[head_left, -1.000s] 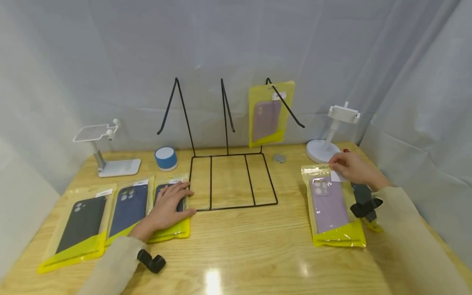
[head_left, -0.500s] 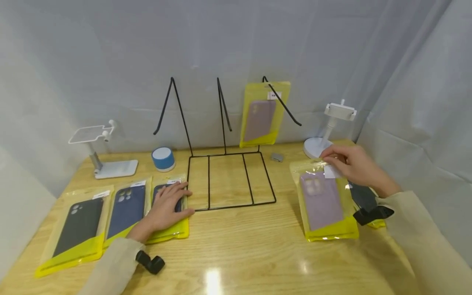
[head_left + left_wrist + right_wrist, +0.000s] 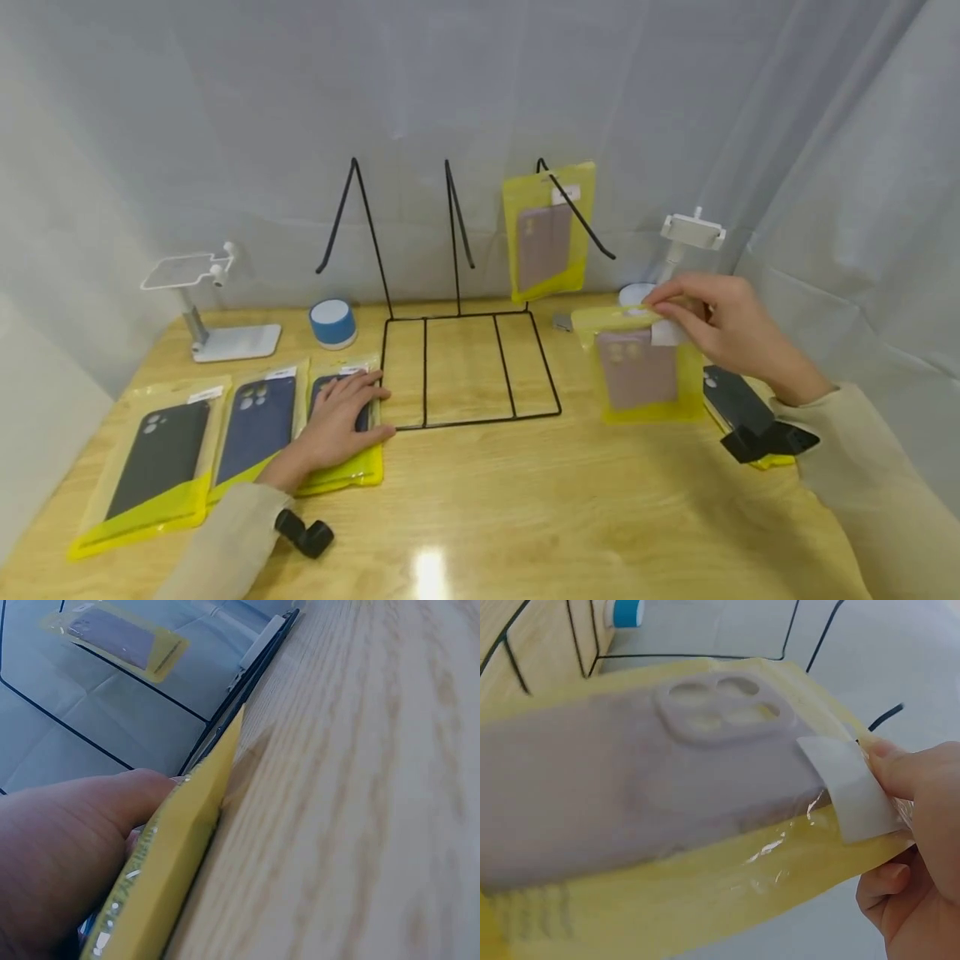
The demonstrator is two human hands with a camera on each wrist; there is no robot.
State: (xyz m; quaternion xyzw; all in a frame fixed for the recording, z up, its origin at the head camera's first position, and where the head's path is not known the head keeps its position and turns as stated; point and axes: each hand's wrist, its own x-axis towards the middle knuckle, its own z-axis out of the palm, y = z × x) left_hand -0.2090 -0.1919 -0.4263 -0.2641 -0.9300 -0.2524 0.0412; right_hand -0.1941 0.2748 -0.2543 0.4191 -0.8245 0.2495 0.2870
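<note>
My right hand [image 3: 663,312] pinches the top edge of a yellow package with a lilac phone case [image 3: 637,371] and holds it up off the table, just right of the black wire rack [image 3: 465,367]. In the right wrist view the package [image 3: 667,787] fills the frame, with my fingers [image 3: 915,772] at its white label [image 3: 851,787]. A like package [image 3: 547,233] hangs on the rack's right hook. My left hand [image 3: 352,408] lies flat on a yellow package with a dark blue case [image 3: 352,471]; the left wrist view shows that hand [image 3: 67,847] on the package's edge [image 3: 172,877].
Two more packaged cases, black [image 3: 153,458] and blue [image 3: 258,425], lie at the left. At the back stand a white phone stand [image 3: 217,333], a blue speaker [image 3: 333,322] and another white stand [image 3: 678,250]. A dark case package [image 3: 731,404] lies under my right wrist.
My right hand has lifted the lilac case package off the table and carried it left and up, toward the rack. My left hand has stayed on its package.
</note>
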